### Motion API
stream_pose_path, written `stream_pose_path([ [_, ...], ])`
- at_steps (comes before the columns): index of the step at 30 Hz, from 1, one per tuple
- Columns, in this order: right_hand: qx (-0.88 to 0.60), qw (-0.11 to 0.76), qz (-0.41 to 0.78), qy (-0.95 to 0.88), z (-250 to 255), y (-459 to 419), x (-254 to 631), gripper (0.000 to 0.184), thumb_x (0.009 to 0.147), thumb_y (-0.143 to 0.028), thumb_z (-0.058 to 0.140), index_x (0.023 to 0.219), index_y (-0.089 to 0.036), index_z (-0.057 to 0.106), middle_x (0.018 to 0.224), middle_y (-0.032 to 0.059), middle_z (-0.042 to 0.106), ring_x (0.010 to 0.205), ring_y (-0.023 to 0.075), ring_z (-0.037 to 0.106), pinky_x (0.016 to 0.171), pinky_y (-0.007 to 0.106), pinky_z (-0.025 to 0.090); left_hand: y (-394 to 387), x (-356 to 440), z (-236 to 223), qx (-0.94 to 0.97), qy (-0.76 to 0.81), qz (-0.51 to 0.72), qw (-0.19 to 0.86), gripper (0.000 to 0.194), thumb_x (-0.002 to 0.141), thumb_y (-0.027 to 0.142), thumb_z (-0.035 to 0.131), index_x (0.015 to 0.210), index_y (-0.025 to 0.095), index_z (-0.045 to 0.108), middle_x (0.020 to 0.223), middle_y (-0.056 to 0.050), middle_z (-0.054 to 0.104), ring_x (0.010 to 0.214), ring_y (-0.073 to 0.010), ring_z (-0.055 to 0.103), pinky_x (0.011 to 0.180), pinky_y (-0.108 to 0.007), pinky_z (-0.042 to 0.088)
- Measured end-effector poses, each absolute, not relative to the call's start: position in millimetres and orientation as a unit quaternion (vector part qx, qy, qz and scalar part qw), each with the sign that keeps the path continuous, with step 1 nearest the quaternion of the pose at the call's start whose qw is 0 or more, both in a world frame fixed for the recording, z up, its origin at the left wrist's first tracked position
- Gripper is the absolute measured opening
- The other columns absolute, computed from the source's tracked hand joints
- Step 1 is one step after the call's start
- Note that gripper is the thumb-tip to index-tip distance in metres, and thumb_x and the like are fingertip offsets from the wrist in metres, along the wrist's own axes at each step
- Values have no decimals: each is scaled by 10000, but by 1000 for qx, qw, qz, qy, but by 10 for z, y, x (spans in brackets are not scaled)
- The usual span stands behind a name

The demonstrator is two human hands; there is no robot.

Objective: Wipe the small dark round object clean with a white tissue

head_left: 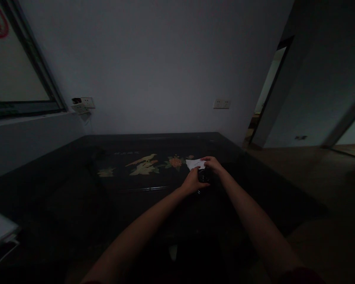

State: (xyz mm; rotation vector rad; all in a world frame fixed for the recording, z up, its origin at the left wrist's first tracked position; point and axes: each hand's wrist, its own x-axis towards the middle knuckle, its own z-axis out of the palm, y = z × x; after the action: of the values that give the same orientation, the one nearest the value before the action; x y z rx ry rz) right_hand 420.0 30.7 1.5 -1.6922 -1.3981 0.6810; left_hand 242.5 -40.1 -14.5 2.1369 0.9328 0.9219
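Note:
Both my hands are together over the dark table. With the fingers of my right hand (pixel 213 163) pinched at its right edge, a thin white sheet of paper or tissue (pixel 193 163) spreads out to the left. My left hand (pixel 191 181) curves its thumb and fingers around a small, dark, glossy object (pixel 204 176), just below the sheet. In the dim light I cannot make out what kind of object it is. Part of it is hidden by my hands.
The black table (pixel 154 201) carries a bird-and-flower picture (pixel 146 165). A white device (pixel 1 228) is at the far left. Wall sockets (pixel 221 103) are above the table's back edge. A window (pixel 17 55) is on the left, a doorway (pixel 269 86) on the right.

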Motion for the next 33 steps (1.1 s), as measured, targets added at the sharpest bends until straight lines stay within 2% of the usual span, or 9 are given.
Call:
stream_pose_path([
  [3,-658,452,271,-538,65,279,4240,482,540,-29,476,935,-132,731,718,43,718,588,138,629,575,224,497,-303,2391,-145,817,355,343,298,864,604,359,825,1336,127,429,1350,-203,494,1264,-323,468,1064,-473,370],
  [9,-636,526,244,-510,310,158,4435,549,587,-59,437,1066,-134,695,1038,94,721,861,181,681,722,255,538,-85,2363,-150,836,363,328,248,807,643,422,792,1315,126,457,1327,-187,520,1251,-309,484,1064,-457,374],
  [12,-590,591,236,-497,475,-16,4606,535,586,-75,463,1068,-123,690,1053,104,715,905,211,675,751,285,544,54,2393,-156,837,374,319,240,794,650,391,794,1312,111,456,1322,-190,527,1260,-303,484,1076,-439,367],
  [18,-513,633,313,-488,484,-723,4750,463,626,-140,567,1073,-182,682,1171,92,678,1011,245,656,831,333,540,269,2475,-158,832,387,320,236,770,657,342,793,1321,163,446,1348,-164,494,1290,-290,460,1088,-440,355],
  [26,-546,528,423,-494,-61,-1448,4391,437,635,-202,596,1068,-207,662,1108,81,695,943,234,667,810,325,528,397,2533,-249,824,408,337,200,722,753,401,707,1365,184,392,1363,-153,462,1269,-275,478,1066,-407,374],
  [29,-566,501,395,-522,-152,-1399,4284,456,622,-175,567,1069,-204,650,1136,80,677,945,222,660,804,316,522,427,2559,-265,823,413,335,199,747,759,409,698,1386,174,367,1379,-159,448,1298,-277,452,1070,-395,371],
  [33,-612,476,288,-562,-196,-1298,4265,496,621,-144,511,1086,-241,652,1180,58,642,907,206,644,784,328,524,355,2565,-200,816,422,346,189,807,765,384,690,1428,135,303,1428,-195,394,1355,-285,379,1111,-416,319],
])
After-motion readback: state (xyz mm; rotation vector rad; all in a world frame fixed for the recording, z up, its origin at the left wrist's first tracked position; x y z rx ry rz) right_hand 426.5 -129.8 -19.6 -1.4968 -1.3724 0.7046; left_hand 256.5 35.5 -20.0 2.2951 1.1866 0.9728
